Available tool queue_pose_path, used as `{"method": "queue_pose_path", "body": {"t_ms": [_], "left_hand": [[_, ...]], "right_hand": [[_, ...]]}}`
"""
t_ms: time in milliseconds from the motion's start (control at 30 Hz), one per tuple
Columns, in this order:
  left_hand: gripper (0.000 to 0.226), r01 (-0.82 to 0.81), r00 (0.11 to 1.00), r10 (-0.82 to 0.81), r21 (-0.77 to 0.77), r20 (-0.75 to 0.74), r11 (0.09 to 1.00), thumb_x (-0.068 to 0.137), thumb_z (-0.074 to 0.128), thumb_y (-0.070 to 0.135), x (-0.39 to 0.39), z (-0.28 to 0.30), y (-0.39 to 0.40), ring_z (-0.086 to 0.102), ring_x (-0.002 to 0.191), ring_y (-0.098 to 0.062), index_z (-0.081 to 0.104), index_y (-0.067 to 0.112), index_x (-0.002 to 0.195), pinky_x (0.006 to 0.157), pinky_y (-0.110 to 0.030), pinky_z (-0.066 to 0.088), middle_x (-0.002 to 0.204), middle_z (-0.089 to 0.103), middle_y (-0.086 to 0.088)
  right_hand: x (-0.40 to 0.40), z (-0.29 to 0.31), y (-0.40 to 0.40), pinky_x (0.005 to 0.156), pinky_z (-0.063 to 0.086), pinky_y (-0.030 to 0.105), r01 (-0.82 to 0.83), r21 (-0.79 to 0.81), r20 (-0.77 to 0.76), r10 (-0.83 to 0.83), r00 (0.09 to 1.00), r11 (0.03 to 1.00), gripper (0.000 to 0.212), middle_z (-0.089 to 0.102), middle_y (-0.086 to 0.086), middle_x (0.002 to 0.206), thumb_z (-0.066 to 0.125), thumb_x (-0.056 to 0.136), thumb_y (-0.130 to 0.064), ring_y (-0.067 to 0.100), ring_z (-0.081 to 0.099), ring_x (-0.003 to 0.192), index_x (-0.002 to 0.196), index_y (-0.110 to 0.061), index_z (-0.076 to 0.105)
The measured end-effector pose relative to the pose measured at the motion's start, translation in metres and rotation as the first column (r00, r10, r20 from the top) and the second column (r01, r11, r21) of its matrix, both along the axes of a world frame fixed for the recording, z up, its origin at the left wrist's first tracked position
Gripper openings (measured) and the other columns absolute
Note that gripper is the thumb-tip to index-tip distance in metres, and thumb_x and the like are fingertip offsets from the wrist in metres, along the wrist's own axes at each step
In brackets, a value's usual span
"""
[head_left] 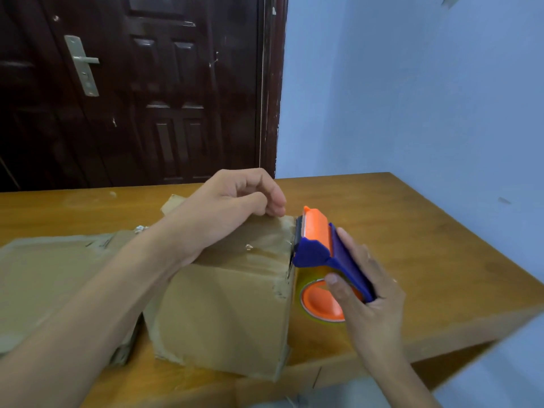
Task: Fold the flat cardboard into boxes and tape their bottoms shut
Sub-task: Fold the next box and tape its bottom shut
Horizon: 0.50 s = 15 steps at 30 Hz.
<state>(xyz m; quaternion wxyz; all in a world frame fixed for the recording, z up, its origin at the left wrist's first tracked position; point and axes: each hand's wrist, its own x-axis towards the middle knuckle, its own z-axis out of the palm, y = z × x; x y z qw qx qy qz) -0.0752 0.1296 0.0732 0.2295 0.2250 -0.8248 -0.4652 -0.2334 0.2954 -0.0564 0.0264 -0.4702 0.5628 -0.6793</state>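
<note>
Head view: right fingers (350, 251) around tape dispenser (316, 248).

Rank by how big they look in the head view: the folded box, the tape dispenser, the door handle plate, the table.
1. table
2. folded box
3. tape dispenser
4. door handle plate, though it stands farthest from the camera, so its true size is unsure.

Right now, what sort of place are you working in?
Probably a plain room in a home or small workshop: a wooden table against a bare blue wall, beside a dark panelled door with a metal handle.
</note>
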Motion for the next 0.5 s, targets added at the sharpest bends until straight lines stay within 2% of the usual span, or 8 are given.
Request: {"method": "queue_pose_path", "body": {"t_ms": [67, 200, 333, 400, 500], "left_hand": [[0.029, 0.009, 0.998, -0.007, -0.045, 0.061, 0.999, 0.095, 0.055, 0.002, 0.0, 0.001, 0.0, 0.069, 0.103, -0.006, 0.077, 0.019, 0.088, 0.097, -0.031, 0.054, 0.103, 0.077, 0.009], [0.029, 0.031, 0.987, -0.024, -0.046, 0.16, 0.998, 0.097, 0.056, 0.017, -0.003, 0.002, 0.001, 0.065, 0.11, -0.001, 0.08, 0.025, 0.083, 0.107, -0.04, 0.049, 0.109, 0.075, 0.02], [0.035, 0.035, 0.973, -0.015, -0.085, 0.229, 0.996, 0.1, 0.057, 0.049, -0.006, 0.001, 0.002, 0.062, 0.109, 0.004, 0.082, 0.029, 0.086, 0.105, -0.035, 0.045, 0.113, 0.072, 0.025], [0.034, 0.028, 0.97, -0.004, -0.097, 0.244, 0.995, 0.1, 0.058, 0.052, -0.006, 0.001, 0.002, 0.063, 0.105, 0.007, 0.083, 0.03, 0.092, 0.101, -0.031, 0.047, 0.112, 0.071, 0.026], [0.031, 0.067, 0.971, -0.059, -0.028, 0.231, 0.997, 0.103, 0.056, 0.047, -0.004, 0.004, 0.002, 0.066, 0.103, 0.008, 0.083, 0.032, 0.1, 0.102, -0.03, 0.049, 0.114, 0.072, 0.028]], "right_hand": [[-0.003, 0.005, 0.001, 0.089, 0.05, 0.018, -0.01, -0.008, -0.006, 0.01, 1.0, 1.0, 0.051, 0.072, -0.015, 0.12, 0.077, 0.086, -0.041, 0.009, 0.066, 0.102, 0.136, -0.044, 0.066], [-0.004, 0.013, 0.003, 0.087, 0.053, 0.016, -0.074, -0.023, 0.057, 0.076, 0.996, 0.997, 0.05, 0.073, -0.013, 0.126, 0.077, 0.084, -0.038, 0.004, 0.068, 0.109, 0.133, -0.041, 0.067], [-0.002, 0.013, 0.003, 0.09, 0.051, 0.013, -0.066, -0.019, 0.046, 0.067, 0.997, 0.998, 0.054, 0.073, -0.012, 0.127, 0.074, 0.083, -0.038, 0.005, 0.068, 0.113, 0.137, -0.033, 0.069], [-0.001, 0.012, 0.002, 0.09, 0.05, 0.012, -0.06, -0.019, 0.034, 0.06, 0.998, 0.998, 0.054, 0.073, -0.014, 0.127, 0.073, 0.084, -0.038, 0.004, 0.067, 0.113, 0.137, -0.031, 0.067], [0.001, 0.011, 0.002, 0.089, 0.05, 0.011, -0.066, -0.03, 0.038, 0.067, 0.997, 0.997, 0.051, 0.072, -0.016, 0.128, 0.071, 0.084, -0.037, 0.003, 0.067, 0.115, 0.135, -0.039, 0.067]]}}
